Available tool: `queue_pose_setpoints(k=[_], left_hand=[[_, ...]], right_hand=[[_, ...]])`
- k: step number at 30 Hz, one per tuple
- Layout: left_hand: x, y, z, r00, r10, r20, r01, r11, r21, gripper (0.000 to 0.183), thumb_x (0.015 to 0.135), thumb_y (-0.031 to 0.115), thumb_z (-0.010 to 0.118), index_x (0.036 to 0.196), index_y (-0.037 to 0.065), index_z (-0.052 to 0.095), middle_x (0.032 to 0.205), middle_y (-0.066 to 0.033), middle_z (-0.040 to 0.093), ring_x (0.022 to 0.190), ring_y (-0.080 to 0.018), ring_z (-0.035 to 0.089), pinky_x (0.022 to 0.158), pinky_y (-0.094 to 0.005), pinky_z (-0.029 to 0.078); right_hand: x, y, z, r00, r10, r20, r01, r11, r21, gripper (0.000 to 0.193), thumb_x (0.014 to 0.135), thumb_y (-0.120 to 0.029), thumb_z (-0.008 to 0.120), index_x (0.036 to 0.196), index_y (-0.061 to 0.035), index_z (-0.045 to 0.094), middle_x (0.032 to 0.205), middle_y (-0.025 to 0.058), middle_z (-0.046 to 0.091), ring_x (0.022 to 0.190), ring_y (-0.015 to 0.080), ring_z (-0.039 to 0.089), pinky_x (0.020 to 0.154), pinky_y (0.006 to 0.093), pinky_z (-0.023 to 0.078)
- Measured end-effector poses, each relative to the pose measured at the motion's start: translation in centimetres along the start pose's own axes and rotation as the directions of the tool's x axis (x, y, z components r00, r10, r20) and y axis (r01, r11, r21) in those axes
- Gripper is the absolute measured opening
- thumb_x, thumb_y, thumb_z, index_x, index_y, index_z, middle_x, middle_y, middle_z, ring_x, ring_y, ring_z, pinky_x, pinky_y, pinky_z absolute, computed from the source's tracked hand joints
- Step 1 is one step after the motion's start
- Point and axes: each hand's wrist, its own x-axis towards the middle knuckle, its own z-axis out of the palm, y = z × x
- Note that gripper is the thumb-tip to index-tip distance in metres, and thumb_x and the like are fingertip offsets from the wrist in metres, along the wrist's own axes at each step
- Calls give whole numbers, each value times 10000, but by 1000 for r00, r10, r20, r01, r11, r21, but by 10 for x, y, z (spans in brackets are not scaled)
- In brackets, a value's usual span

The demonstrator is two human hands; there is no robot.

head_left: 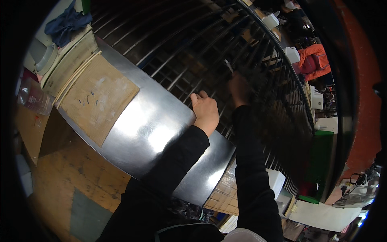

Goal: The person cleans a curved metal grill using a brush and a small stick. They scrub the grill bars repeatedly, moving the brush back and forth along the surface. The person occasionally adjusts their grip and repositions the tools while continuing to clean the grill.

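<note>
My left hand (206, 113) is closed at the far edge of a shiny metal sheet (161, 117), its fingertips curled beside one of the metal rods (177, 80). What those fingers hold, if anything, is hidden. Farther out and to the right, my right hand (239, 88) reaches over the dark rack of rods, in shadow and partly blurred. From its closed fingers sticks out a small, slim whitish tool (228, 64), whose kind I cannot make out. Below the rods a dark grid-like structure shows dimly.
A worn cardboard piece (98, 97) lies on the sheet's left part. Left of it are a clear plastic bottle (34, 97) and a dark blue cloth (68, 24). White boxes (292, 54) line the rack's far side, where a person in orange (314, 60) is seen.
</note>
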Motion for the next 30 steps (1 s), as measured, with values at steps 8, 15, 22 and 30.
queue_pose_setpoints(k=[8,15,22,30], left_hand=[[2,-2,-3,1000,13,28,-13,1000,14,149,694,147,601,791,103,705,941,-91,579,876,-225,535,848,-373,239],[10,-7,-5,998,10,64,-4,996,-90,127,689,116,603,765,89,702,951,-107,584,898,-261,547,847,-387,250],[14,-15,-11,991,40,129,-21,989,-144,135,695,109,592,770,74,699,1007,-134,585,895,-289,574,879,-398,247],[17,-20,-14,985,9,173,21,984,-175,144,714,120,595,811,95,698,960,-117,608,928,-266,559,890,-373,223]], right_hand=[[32,6,5,998,-52,-39,52,999,13,169,793,-148,520,917,-71,604,854,164,631,842,340,610,703,456,482],[-4,0,-4,998,-59,-3,59,998,5,172,803,-146,500,928,-84,602,851,177,628,849,351,603,717,464,476],[38,-3,5,999,5,-32,-3,997,74,217,759,-150,526,949,-84,607,896,172,624,881,342,595,745,457,463],[-29,-16,-11,991,20,130,-20,1000,-3,202,754,-144,541,944,-127,608,920,164,623,901,344,592,754,448,472]])
